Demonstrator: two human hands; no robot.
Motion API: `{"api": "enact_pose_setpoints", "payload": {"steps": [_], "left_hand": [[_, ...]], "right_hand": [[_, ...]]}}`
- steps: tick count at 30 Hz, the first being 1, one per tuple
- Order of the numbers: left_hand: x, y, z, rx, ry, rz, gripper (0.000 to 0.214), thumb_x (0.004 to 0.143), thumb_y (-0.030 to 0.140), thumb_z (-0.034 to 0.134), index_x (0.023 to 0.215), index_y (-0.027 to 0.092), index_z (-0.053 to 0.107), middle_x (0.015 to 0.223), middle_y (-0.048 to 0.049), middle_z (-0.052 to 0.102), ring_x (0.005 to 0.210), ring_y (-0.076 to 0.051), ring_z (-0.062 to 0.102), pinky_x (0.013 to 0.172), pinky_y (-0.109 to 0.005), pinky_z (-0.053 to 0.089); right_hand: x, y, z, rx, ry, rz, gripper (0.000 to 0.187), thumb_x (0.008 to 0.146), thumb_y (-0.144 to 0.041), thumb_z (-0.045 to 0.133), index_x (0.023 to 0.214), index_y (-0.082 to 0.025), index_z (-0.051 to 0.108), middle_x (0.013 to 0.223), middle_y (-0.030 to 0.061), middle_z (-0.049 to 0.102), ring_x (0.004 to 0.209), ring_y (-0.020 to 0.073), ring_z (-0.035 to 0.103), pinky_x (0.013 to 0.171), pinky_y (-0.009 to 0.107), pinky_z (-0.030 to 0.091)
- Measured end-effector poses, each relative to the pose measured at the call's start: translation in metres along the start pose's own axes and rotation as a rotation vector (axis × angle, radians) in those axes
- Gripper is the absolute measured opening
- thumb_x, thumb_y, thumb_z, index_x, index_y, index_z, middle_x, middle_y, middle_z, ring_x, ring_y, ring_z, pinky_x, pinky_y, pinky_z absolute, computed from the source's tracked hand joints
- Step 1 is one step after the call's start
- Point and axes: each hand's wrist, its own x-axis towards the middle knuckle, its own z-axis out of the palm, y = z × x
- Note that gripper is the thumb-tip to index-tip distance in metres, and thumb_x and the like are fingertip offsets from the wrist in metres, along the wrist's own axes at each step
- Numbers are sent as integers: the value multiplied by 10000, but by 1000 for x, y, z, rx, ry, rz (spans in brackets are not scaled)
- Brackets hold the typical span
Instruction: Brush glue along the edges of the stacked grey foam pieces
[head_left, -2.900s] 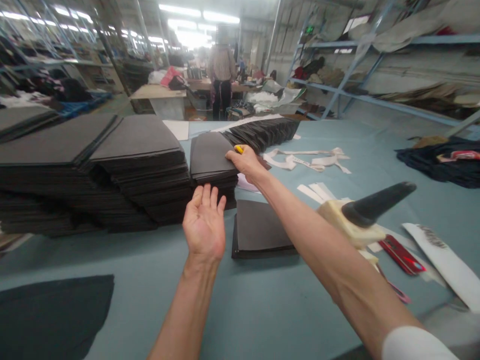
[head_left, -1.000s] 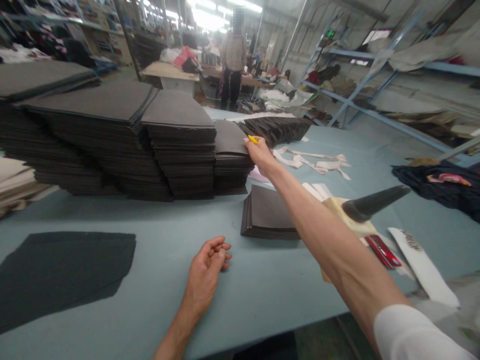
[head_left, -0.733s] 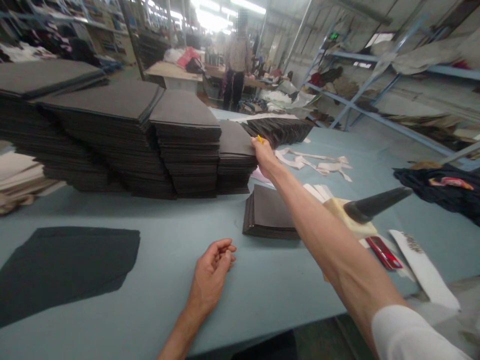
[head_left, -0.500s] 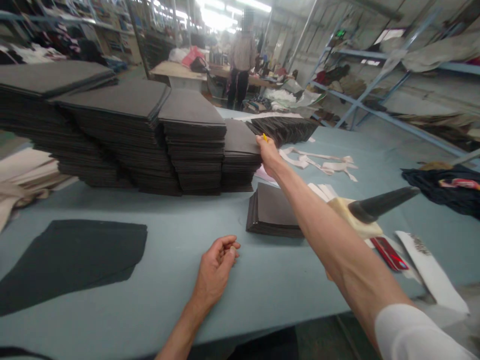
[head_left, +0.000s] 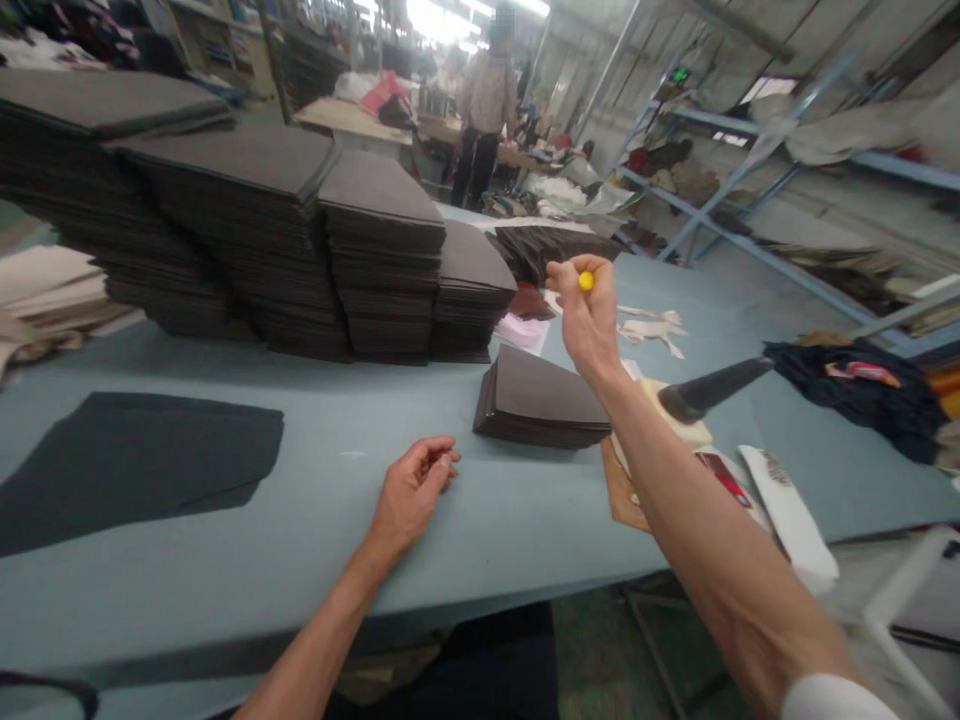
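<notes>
My left hand (head_left: 409, 492) rests on the blue-green table, its fingers loosely curled and a little apart, with nothing seen in them. Raised beyond the small stack of dark cut pieces (head_left: 551, 388), my right hand (head_left: 589, 315) is closed on a small yellow-ended stick (head_left: 586, 281); most of it is hidden in the fingers. To the left of that hand stands the shortest of the back stacks of dark pieces (head_left: 474, 262). A pink item (head_left: 521, 329) lies between the stacks. Flat on the table at left is a dark cut panel (head_left: 150, 455).
Taller dark stacks (head_left: 240, 180) line the back left. Right of my forearm are a black tapered handle on a pale yellow block (head_left: 686, 430), a red case (head_left: 724, 478) and a white strip (head_left: 784, 505). A person (head_left: 484, 110) stands further off, near metal shelving (head_left: 697, 215).
My right hand has left the corner of the shortest back stack and moved right with the yellow-ended stick. The left hand keeps its pose on the table. The view has shifted.
</notes>
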Motion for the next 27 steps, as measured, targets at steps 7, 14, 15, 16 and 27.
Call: {"api": "enact_pose_setpoints", "payload": {"steps": [7,14,15,16,27], "left_hand": [[-2,2,6,93,18,52,483,787,601,821,1046,196,775,970,-89,806,793,-194,717,745,-323,587],[-19,25,-30,432,125,186,360,881,540,773,1060,229,807,994,-99,809,902,-249,729,905,-400,605],[-23,34,-44,500,173,217,309,865,496,813,1048,247,812,1012,-90,803,966,-264,721,994,-419,585],[-27,45,-59,566,222,245,275,838,463,853,1023,263,813,1052,-87,796,1061,-286,705,1095,-442,546],[-31,81,-209,1069,539,291,279,920,454,826,992,201,731,1221,-86,724,1307,-297,614,1228,-577,430]], "right_hand": [[-138,-71,-35,149,0,-43,141,1089,-468,552,1100,-327,539,1318,99,782,1087,268,799,1002,533,630],[-246,-85,-25,161,-254,-158,106,1042,-289,608,1111,-347,554,1327,86,809,1003,266,852,818,437,726],[-254,-83,-22,158,-261,-155,112,1038,-275,603,1109,-345,552,1315,85,814,985,260,855,805,421,731],[-260,-81,-19,149,-260,-151,114,1037,-266,599,1107,-342,551,1302,88,819,976,258,857,799,414,733],[-298,-35,3,-15,-301,-120,41,1089,-330,554,1076,-292,563,1188,160,844,962,285,861,796,407,733]]}}
